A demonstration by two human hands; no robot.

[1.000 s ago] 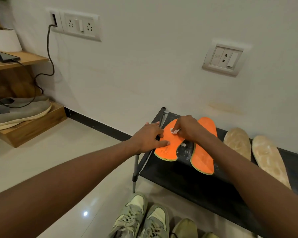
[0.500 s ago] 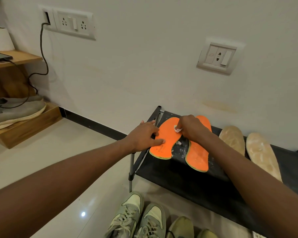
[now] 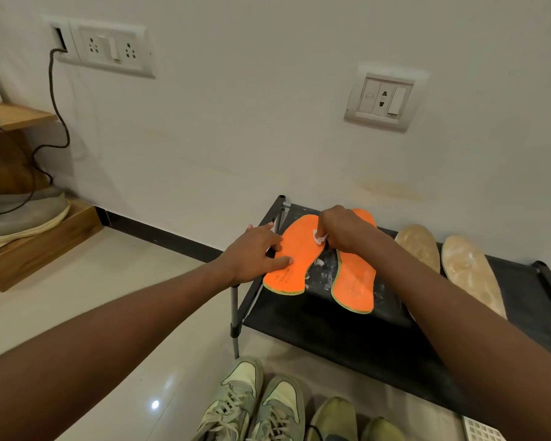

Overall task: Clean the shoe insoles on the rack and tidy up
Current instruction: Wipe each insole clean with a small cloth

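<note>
Two orange insoles lie on the black top shelf of the shoe rack (image 3: pixel 347 332). My left hand (image 3: pixel 255 253) rests with straight fingers on the left orange insole (image 3: pixel 295 259), holding it down. My right hand (image 3: pixel 341 230) pinches a small white wipe (image 3: pixel 319 237) against the same insole's toe end and partly covers the right orange insole (image 3: pixel 355 281). White smears mark the shelf between the two. Two beige insoles (image 3: pixel 419 246) (image 3: pixel 471 272) lie further right on the same shelf.
Green sneakers (image 3: pixel 252 405) and olive shoes (image 3: pixel 334 418) stand on the floor below the rack. A wooden shelf unit with a grey shoe (image 3: pixel 23 214) is at the left. A black cable (image 3: pixel 53 122) hangs from the wall socket. A white grid object (image 3: pixel 482 429) shows at bottom right.
The view has shifted slightly. My right hand with the wipe has stayed at the toe end of the left orange insole with small rubbing shifts; my left hand keeps pressing it.
</note>
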